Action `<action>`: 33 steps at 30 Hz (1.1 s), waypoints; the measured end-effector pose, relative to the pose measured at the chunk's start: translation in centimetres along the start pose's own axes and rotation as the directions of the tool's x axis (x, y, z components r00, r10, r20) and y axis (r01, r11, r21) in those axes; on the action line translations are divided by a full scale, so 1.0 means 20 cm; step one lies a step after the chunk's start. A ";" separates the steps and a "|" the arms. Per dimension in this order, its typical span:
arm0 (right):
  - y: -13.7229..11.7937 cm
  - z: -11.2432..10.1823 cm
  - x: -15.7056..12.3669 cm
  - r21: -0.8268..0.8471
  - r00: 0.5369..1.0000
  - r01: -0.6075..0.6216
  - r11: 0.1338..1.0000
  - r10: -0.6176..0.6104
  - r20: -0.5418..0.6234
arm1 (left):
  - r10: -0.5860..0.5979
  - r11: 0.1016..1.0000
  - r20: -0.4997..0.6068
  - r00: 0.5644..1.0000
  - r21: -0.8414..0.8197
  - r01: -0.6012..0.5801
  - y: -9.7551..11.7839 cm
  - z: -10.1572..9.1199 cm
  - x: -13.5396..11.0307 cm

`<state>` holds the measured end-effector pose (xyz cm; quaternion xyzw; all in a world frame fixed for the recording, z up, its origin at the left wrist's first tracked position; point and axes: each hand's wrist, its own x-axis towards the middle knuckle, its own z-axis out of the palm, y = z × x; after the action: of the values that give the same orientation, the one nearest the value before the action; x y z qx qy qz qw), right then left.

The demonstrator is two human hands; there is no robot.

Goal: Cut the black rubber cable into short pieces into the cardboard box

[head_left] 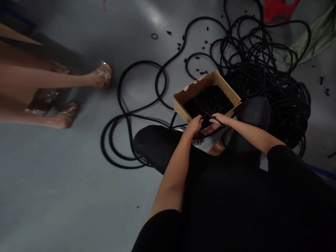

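Note:
An open cardboard box [181, 99] filled with small black cut pieces [210, 101] sits on the grey floor between my knees. My left hand [194, 125] is closed at the box's near edge; what it grips is hidden. My right hand [219, 119] is closed on a black tube end [210, 117] that runs toward the left hand, just above the box rim. The black hose [136, 112] loops across the floor to the left.
A big tangle of black hose [262, 70] lies behind and right of the box. Short black bits [199, 71] are scattered on the floor. Another person's legs and glittery shoes [103, 71] stand at the left. A red stool [278, 8] is at the top.

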<state>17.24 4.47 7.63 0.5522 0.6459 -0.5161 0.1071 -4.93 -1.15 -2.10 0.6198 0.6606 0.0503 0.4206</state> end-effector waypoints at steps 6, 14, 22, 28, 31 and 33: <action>-0.03 0.00 0.01 -0.131 0.998 -0.058 0.990 0.058 -0.006 | -0.035 0.986 0.012 0.999 0.165 0.032 0.03 -0.02 -0.04; 0.02 0.00 0.02 0.071 0.984 -0.137 0.988 0.128 0.125 | 0.094 0.966 0.080 0.992 0.235 -0.111 0.07 -0.05 -0.08; 0.01 0.00 0.02 0.160 0.977 -0.182 0.970 0.159 0.143 | 0.122 0.937 0.082 0.989 0.319 -0.142 0.09 -0.04 -0.08; 0.02 0.00 0.05 0.091 0.978 -0.190 0.977 0.180 0.106 | 0.043 0.963 0.088 0.995 0.261 -0.064 0.07 -0.02 -0.06; 0.05 0.00 0.08 -0.010 0.978 -0.184 0.983 0.184 0.098 | 0.055 0.965 0.095 0.994 0.252 -0.077 0.05 -0.01 -0.05; 0.07 0.00 0.08 0.001 0.983 -0.136 0.991 0.135 0.121 | 0.063 0.967 0.090 0.994 0.242 -0.084 0.04 0.00 -0.05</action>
<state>17.82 5.23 5.79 0.5633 0.5968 -0.5429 0.1781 -4.41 -1.73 -1.12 0.6927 0.6206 -0.0417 0.3652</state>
